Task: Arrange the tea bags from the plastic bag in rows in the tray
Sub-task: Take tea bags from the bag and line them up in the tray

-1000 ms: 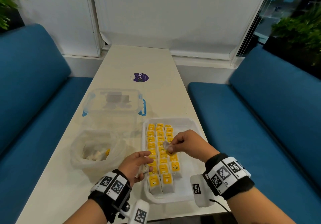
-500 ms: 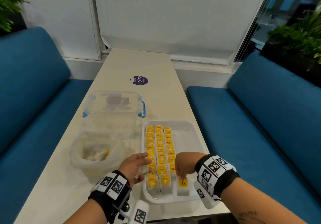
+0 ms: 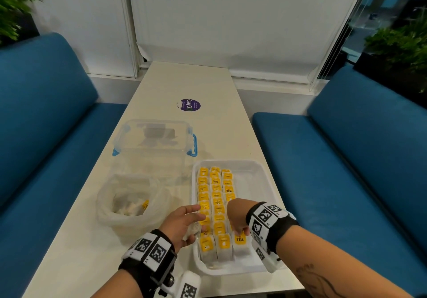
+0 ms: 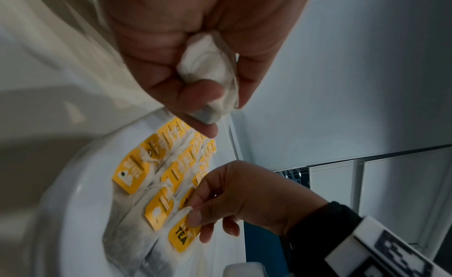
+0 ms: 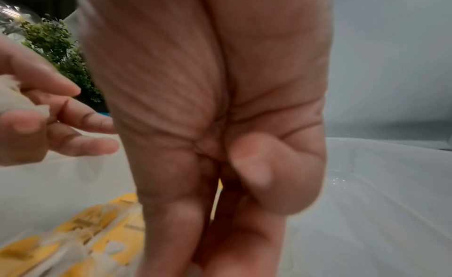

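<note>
1. Nearest, the right hand (image 3: 238, 219) reaches down into the white tray (image 3: 254, 268), fingertips pinching the top edge of the tea bag (image 3: 240, 243) marked TEA at the near end of the third row.
2. Beside it, the left hand (image 3: 182, 225) has its lower fingers curled round spare tea bags (image 4: 208, 68), index finger extended.
3. Farther left, the plastic bag (image 3: 129, 203) lies open on the table (image 3: 184, 85), a few bags inside.
4. Beyond stands a clear box (image 3: 152, 145).
</note>
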`<control>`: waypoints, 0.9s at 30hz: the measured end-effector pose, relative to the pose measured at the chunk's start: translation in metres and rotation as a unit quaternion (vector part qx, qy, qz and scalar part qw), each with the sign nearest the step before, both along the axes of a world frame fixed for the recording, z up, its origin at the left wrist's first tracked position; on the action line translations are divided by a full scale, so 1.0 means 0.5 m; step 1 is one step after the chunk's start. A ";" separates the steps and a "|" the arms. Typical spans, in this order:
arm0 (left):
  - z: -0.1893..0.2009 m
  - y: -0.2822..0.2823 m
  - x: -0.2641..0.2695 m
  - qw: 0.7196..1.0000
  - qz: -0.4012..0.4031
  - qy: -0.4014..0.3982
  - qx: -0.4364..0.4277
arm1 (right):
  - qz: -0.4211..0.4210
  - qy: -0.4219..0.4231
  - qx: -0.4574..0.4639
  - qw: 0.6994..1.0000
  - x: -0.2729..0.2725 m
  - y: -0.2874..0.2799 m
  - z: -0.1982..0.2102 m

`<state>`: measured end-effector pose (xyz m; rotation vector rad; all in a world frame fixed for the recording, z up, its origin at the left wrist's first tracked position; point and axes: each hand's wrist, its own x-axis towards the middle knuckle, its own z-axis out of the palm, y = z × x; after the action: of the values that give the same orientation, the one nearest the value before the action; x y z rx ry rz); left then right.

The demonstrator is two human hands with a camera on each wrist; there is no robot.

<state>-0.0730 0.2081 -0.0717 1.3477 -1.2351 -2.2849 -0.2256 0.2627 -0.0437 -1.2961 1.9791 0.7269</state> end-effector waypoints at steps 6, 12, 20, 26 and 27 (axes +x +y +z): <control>0.001 -0.006 -0.002 1.000 -0.017 0.004 -0.002 | -0.034 -0.017 -0.011 0.999 0.003 0.000 0.000; 0.014 -0.007 -0.018 0.999 -0.025 0.044 0.012 | -0.112 -0.065 -0.118 0.985 -0.024 -0.005 0.038; 0.052 -0.010 -0.059 0.990 -0.020 0.112 0.079 | -0.180 -0.228 -0.378 0.879 -0.061 0.012 0.123; 0.077 -0.004 -0.092 0.987 -0.042 0.132 0.075 | -0.093 -0.225 -0.344 0.907 -0.027 0.020 0.119; 0.081 -0.004 -0.096 0.988 -0.048 0.129 0.069 | -0.080 -0.212 -0.344 0.911 -0.023 0.019 0.111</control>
<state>-0.1210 0.2059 -0.0311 1.0101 -1.0958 -2.5557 -0.2373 0.2724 0.0119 -1.4844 1.9926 -0.3653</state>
